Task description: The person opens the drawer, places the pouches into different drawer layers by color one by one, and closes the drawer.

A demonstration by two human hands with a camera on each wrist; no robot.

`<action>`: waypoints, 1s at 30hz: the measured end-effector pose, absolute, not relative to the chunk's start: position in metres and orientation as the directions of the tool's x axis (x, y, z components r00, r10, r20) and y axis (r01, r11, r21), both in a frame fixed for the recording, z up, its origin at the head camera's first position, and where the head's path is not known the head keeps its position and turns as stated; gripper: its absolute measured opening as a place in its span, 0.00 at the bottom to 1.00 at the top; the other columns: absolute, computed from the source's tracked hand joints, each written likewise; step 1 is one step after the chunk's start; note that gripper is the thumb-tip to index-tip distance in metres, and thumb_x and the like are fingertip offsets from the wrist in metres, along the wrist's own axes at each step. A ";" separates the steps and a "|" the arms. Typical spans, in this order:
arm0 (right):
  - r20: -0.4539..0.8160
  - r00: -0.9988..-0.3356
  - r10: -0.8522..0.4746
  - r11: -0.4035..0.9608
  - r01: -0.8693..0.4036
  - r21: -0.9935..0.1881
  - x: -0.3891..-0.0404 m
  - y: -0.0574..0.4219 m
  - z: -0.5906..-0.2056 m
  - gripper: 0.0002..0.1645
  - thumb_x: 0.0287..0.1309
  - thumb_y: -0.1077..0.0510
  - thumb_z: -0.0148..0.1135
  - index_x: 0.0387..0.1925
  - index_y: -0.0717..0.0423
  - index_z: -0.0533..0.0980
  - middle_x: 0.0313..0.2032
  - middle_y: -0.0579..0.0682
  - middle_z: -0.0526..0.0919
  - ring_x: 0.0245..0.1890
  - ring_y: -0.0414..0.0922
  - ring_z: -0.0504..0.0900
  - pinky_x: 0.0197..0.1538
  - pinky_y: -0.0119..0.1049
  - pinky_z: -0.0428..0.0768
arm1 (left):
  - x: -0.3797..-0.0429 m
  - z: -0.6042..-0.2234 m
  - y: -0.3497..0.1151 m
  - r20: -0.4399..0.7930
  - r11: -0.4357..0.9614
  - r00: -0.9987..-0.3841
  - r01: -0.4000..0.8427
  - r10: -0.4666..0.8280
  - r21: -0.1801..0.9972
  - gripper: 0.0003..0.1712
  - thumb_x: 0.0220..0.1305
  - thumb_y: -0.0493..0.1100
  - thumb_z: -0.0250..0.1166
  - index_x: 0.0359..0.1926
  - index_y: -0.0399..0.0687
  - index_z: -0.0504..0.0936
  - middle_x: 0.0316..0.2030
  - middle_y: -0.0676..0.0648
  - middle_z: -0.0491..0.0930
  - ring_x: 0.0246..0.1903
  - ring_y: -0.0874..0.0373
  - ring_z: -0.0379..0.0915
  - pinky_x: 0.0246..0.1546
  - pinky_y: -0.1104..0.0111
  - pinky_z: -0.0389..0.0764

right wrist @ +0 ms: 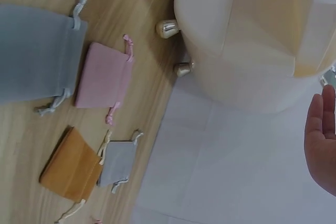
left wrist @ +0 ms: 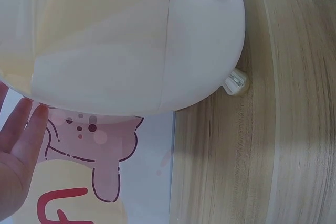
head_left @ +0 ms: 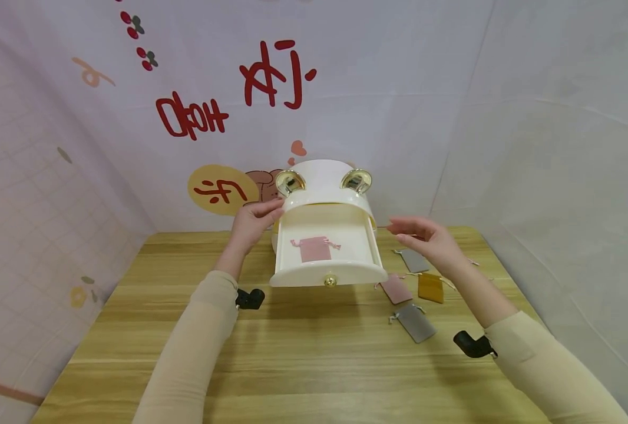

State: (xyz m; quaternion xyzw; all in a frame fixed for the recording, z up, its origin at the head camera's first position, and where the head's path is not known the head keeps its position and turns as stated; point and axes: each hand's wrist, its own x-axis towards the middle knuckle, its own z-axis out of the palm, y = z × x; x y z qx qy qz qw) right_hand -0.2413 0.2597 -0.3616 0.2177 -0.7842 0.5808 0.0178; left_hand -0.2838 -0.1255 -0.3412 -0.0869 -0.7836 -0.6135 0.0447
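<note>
A white storage box [head_left: 324, 182] with gold round ears stands at the back of the table, its upper drawer [head_left: 329, 273] pulled out by a gold knob [head_left: 330, 281]. Inside that drawer lies a small pink drawstring pouch [head_left: 315, 249]. My left hand [head_left: 252, 224] is at the box's left side; in the left wrist view, its extended fingertips [left wrist: 38, 116] meet the white edge. To the right of the box, my right hand [head_left: 427, 240] hovers with loosely bent fingers and holds nothing. The right wrist view shows those fingers [right wrist: 315, 116] apart from the box wall.
Several drawstring pouches lie on the wooden table [head_left: 293, 365] at the right: a grey one [head_left: 416, 323] in front, a pink one [head_left: 397, 290], a mustard one [head_left: 430, 287] and another grey one [head_left: 413, 260] farther back. A printed white cloth [head_left: 377, 106] hangs behind the box.
</note>
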 end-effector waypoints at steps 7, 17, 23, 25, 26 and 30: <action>0.207 -0.931 -0.301 0.318 -0.303 -0.898 -0.243 0.271 -0.379 0.25 0.67 0.57 0.63 0.62 0.63 0.74 0.57 0.62 0.79 0.51 0.37 0.81 0.52 0.25 0.78 | -0.304 -0.364 -0.131 0.198 0.210 -0.977 0.209 0.073 0.955 0.19 0.66 0.45 0.68 0.56 0.45 0.84 0.62 0.46 0.76 0.65 0.56 0.67 0.59 0.60 0.76; 0.179 -0.920 -0.349 0.333 -0.300 -0.894 -0.251 0.290 -0.423 0.26 0.66 0.61 0.64 0.64 0.65 0.72 0.59 0.64 0.76 0.55 0.47 0.80 0.51 0.27 0.80 | -0.304 -0.364 -0.130 0.224 0.203 -0.972 0.233 0.065 0.951 0.18 0.66 0.44 0.69 0.55 0.44 0.85 0.60 0.46 0.78 0.63 0.58 0.69 0.58 0.64 0.77; 0.180 -0.901 -0.394 0.375 -0.336 -0.864 -0.256 0.296 -0.447 0.27 0.65 0.62 0.65 0.63 0.66 0.73 0.61 0.64 0.76 0.55 0.39 0.78 0.59 0.32 0.76 | -0.303 -0.365 -0.130 0.218 0.196 -0.974 0.227 0.064 0.954 0.19 0.66 0.44 0.69 0.56 0.44 0.85 0.60 0.47 0.78 0.63 0.58 0.69 0.57 0.64 0.77; 0.168 -0.898 -0.407 0.402 -0.341 -0.850 -0.259 0.298 -0.455 0.28 0.65 0.61 0.65 0.64 0.64 0.73 0.62 0.62 0.75 0.58 0.43 0.76 0.63 0.42 0.74 | -0.302 -0.364 -0.131 0.217 0.203 -0.974 0.225 0.064 0.953 0.19 0.65 0.45 0.69 0.56 0.45 0.85 0.60 0.47 0.78 0.63 0.58 0.69 0.57 0.64 0.77; 0.163 -0.896 -0.414 0.418 -0.346 -0.840 -0.260 0.299 -0.459 0.28 0.65 0.60 0.65 0.64 0.63 0.73 0.62 0.61 0.75 0.60 0.46 0.75 0.64 0.47 0.73 | -0.302 -0.364 -0.131 0.216 0.206 -0.974 0.225 0.065 0.952 0.19 0.65 0.45 0.69 0.56 0.45 0.85 0.60 0.47 0.78 0.63 0.58 0.69 0.58 0.63 0.77; 0.150 -0.887 -0.437 0.483 -0.372 -0.793 -0.263 0.302 -0.471 0.30 0.64 0.58 0.67 0.65 0.62 0.73 0.64 0.60 0.73 0.65 0.58 0.68 0.64 0.61 0.68 | -0.301 -0.365 -0.131 0.217 0.206 -0.974 0.227 0.068 0.952 0.19 0.66 0.45 0.69 0.56 0.46 0.85 0.60 0.47 0.78 0.63 0.57 0.69 0.58 0.62 0.77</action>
